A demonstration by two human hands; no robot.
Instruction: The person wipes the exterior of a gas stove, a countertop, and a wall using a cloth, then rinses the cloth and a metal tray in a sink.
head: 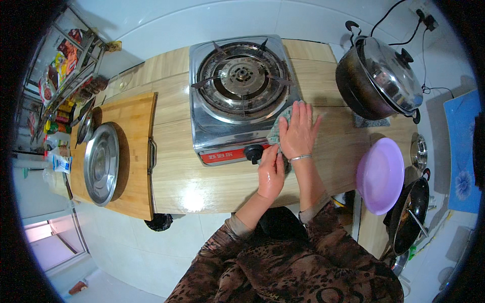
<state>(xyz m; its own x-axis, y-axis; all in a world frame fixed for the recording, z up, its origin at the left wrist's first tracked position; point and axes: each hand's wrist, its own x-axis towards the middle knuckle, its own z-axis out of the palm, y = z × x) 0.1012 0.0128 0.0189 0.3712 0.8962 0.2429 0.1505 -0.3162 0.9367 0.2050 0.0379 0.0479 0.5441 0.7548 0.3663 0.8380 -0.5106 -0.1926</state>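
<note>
A single-burner gas stove (231, 130) with a steel top stands on the wood-patterned counter. My right hand (298, 132) lies flat, fingers extended, pressing a green-and-white cloth (276, 128) against the stove's right front edge. My left hand (271, 170) is at the front right corner, beside the black control knob (253, 153). Its fingers pinch the lower end of the same cloth. The burner with its pan supports (242, 75) has dark stains. Part of the cloth is hidden under my right hand.
Left of the stove, a wooden board (140, 125) holds a steel tray (101, 163). To the right are a lidded pot (360, 83), a purple basin (380, 176) and a black wok (411, 216). Packaged goods fill a rack (72, 75) at the far left.
</note>
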